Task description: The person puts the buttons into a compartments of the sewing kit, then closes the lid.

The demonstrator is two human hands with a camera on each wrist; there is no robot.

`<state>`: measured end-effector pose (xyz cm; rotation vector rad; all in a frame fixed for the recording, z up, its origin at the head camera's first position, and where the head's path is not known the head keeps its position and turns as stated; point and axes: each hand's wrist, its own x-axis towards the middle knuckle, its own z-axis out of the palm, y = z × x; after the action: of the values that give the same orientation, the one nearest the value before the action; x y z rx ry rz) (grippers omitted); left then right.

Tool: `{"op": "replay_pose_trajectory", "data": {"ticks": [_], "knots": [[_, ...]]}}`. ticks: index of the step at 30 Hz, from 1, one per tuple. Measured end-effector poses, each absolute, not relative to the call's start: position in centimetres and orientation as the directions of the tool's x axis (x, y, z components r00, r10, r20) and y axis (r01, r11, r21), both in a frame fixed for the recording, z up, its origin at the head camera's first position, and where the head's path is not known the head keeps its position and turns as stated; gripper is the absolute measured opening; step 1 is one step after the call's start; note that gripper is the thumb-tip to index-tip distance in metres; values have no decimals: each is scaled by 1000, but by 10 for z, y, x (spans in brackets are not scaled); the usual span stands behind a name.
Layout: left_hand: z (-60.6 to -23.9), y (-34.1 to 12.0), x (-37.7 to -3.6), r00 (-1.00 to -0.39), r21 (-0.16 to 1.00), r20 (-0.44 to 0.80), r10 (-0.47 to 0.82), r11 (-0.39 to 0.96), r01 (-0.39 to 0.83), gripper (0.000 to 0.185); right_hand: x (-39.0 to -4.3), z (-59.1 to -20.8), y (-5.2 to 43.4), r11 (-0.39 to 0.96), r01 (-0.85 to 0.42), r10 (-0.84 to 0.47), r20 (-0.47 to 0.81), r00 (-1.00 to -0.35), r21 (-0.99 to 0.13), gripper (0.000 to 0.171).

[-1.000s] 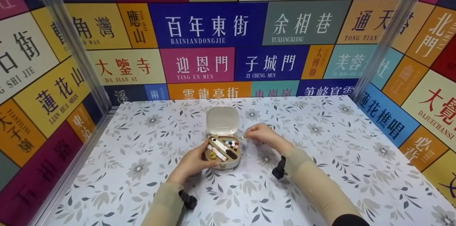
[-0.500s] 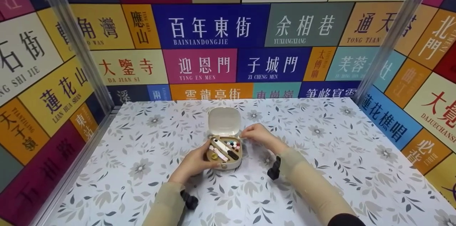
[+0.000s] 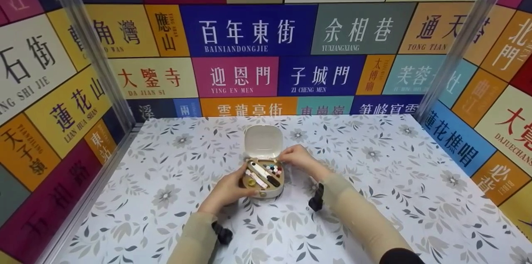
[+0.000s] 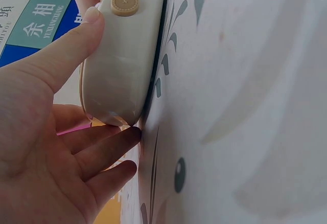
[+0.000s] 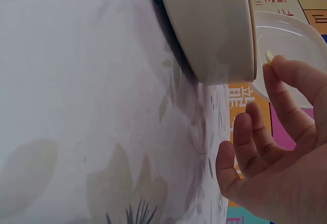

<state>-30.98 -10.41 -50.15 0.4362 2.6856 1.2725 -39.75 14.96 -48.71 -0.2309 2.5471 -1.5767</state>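
While the left hand (image 3: pixel 226 191) cups the near left side of the open sewing kit (image 3: pixel 263 176) on the floral bench (image 3: pixel 374 197), thumb curled against its front wall, the right hand (image 3: pixel 296 157) pinches a tiny pale piece (image 5: pixel 269 56) at the kit's far right rim, by the raised lid (image 3: pixel 263 141).

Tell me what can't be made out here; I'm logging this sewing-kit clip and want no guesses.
- Small pale item pinched by the right hand: too small to identify in the right wrist view; hidden by the fingers in the head view.
- Contents of the sewing box: too small in the head view; both wrist views show only its outer wall.
- Left hand: its palm is cut off by the frame edge.
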Motion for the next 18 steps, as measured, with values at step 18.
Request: {"op": "replay_pose_trajectory", "data": {"ticks": [18], "knots": [[-500,-104,-310,-947,790,-7,320,582,191,106,-393,-494,129,433,-82,-157,14,-987,-898,11]]}}
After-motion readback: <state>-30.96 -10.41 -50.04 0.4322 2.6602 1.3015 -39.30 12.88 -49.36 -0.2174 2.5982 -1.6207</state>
